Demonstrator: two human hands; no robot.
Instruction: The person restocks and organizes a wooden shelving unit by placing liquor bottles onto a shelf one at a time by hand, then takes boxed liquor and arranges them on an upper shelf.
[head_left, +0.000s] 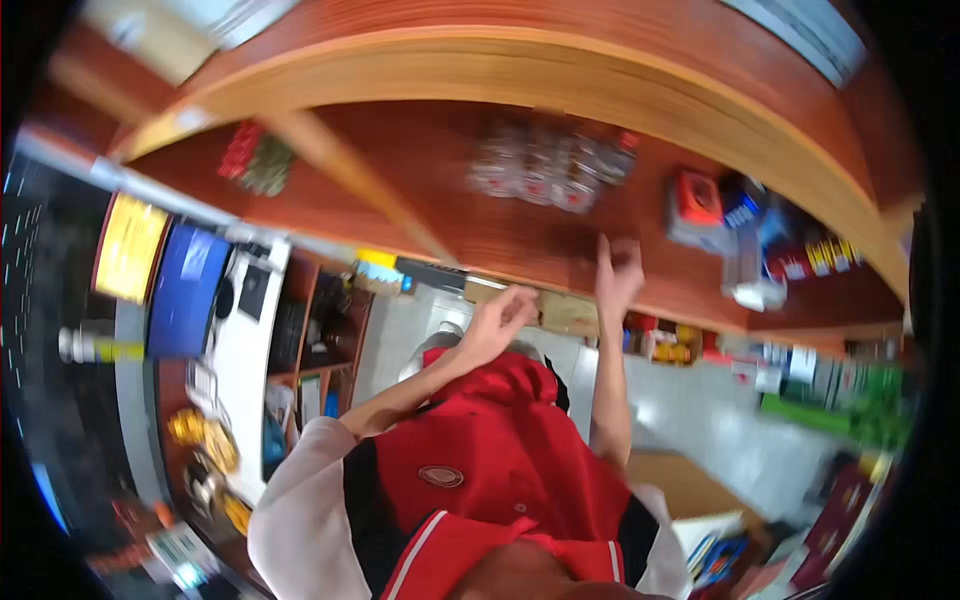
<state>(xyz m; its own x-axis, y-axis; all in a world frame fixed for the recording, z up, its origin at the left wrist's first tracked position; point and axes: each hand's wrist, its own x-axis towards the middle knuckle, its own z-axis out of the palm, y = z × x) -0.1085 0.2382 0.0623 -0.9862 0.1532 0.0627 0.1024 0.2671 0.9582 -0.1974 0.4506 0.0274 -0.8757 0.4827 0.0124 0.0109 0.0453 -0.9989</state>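
My right hand point(620, 277) reaches over the front of a reddish-brown wooden shelf point(510, 240), thumb and fingers apart, slightly blurred, with nothing visible in it. Just beyond it on the shelf stands a group of clear jars or bottles point(545, 168), too blurred to name exactly. My left hand point(500, 322) hangs in front of the shelf edge, closer to my body. Its fingers are loosely bent with gaps between them, and I see nothing held there.
Right along the shelf sit a red-and-white box point(697, 200), a clear container point(752, 280) and dark packages point(805, 260). Red and green items point(256, 160) lie beyond the left divider point(365, 180). A desk point(235, 350) stands left; an open cardboard box point(690, 490) is at lower right.
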